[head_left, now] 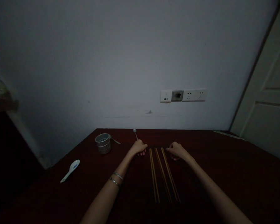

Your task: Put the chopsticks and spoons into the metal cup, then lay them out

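Note:
Three pairs of wooden chopsticks lie side by side on the dark red table: a left pair [154, 174], a middle pair [162, 174] and a right pair [170, 174]. Just left of their far ends is my left hand [139, 147], loosely curled, thumb apart from the fingers. A small long-handled spoon [134, 132] lies beyond it, its handle running to the hand; whether I touch it is hidden. My right hand [176, 151] rests by the right pair's far ends, fingers bent and thumb toward the chopsticks, with a small gap between. I see nothing in its grasp.
A grey metal cup [103, 144] stands at the left, with a spoon-like handle [115, 141] beside it. Nearer me lies a white ceramic spoon [71, 170]. The table [207, 155] meets a wall with sockets [194, 95]; a door [270, 87] is at the right.

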Demonstrator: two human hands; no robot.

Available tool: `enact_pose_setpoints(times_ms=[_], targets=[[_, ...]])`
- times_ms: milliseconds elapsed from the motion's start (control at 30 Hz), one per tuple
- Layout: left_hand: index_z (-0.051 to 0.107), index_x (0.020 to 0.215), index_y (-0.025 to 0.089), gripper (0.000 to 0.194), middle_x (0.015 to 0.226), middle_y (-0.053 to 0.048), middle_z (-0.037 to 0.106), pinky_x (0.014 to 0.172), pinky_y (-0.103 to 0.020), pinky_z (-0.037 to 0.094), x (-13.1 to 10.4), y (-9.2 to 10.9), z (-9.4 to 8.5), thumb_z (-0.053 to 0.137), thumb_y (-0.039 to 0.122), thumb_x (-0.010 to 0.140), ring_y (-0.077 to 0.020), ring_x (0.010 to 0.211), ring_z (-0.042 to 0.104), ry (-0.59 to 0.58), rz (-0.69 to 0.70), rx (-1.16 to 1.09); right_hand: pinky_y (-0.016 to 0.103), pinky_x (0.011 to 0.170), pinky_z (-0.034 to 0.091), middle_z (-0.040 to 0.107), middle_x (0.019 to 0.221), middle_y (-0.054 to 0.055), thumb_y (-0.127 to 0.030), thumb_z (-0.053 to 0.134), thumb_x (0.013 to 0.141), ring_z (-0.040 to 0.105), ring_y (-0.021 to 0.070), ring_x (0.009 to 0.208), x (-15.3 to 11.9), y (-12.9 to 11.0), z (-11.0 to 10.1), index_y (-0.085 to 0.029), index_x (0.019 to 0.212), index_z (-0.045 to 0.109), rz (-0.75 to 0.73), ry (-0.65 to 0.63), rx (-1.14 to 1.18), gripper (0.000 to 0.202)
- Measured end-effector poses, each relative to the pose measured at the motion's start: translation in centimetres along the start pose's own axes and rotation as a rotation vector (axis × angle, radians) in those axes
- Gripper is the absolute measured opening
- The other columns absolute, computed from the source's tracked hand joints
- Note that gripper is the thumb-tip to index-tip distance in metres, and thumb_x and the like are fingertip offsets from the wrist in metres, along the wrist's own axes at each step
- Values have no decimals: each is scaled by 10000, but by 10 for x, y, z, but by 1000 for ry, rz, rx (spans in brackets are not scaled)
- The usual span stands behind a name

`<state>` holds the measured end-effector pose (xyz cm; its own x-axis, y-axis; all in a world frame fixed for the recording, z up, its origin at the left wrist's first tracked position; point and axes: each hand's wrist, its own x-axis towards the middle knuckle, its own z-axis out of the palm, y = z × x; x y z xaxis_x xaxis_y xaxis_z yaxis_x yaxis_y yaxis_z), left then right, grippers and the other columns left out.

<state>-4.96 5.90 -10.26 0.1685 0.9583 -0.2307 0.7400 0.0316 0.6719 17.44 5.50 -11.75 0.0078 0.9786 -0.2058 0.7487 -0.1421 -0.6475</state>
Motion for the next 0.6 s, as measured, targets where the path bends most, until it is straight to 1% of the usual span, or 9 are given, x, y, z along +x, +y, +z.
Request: enact_pose_setpoints(times_ms=[133, 233, 300, 367, 500, 600], targets=[[569, 579, 98, 298, 417, -3, 519, 366, -182, 370, -12, 14, -13, 399, 258, 764, -69, 323, 444, 27, 41, -65, 213, 412, 421, 650, 590, 107, -324, 483, 769, 610, 169, 459, -4, -5, 5, -133, 666, 561, -51, 21, -90, 230], [558, 575, 102, 291, 407, 3, 507, 338, -175, 334, -21, 24, -20, 402, 259, 763, -68, 310, 429, 56, 103, -118, 213, 482, 420, 669, 691, 128, -337, 526, 738, 646, 194, 606, -11, -12, 15, -134, 672, 587, -144, 91, -228, 222], [558, 582, 102, 287, 411, 5, 507, 337, -172, 326, -28, 30, -22, 404, 259, 767, -65, 309, 426, 53, 141, -144, 210, 540, 419, 675, 782, 133, -326, 574, 700, 650, 210, 728, -17, -16, 25, -139, 707, 609, -199, 118, -291, 190], [565, 596, 99, 288, 414, 8, 506, 343, -169, 325, -34, 35, -23, 406, 260, 773, -61, 311, 425, 48, 164, -157, 210, 591, 421, 673, 834, 127, -316, 599, 678, 642, 217, 805, -22, -19, 34, -147, 764, 628, -231, 115, -312, 192], [568, 602, 98, 290, 409, 12, 500, 345, -169, 324, -47, 39, -26, 413, 268, 778, -60, 310, 424, 41, 176, -154, 225, 663, 423, 664, 886, 130, -294, 612, 662, 626, 229, 876, -29, -22, 47, -147, 872, 635, -267, 122, -336, 258], [564, 593, 102, 289, 406, 12, 501, 342, -165, 323, -57, 38, -32, 407, 260, 777, -61, 316, 433, 34, 167, -146, 227, 675, 423, 659, 913, 139, -264, 611, 658, 624, 230, 885, -32, -24, 51, -141, 910, 629, -284, 132, -359, 281]])
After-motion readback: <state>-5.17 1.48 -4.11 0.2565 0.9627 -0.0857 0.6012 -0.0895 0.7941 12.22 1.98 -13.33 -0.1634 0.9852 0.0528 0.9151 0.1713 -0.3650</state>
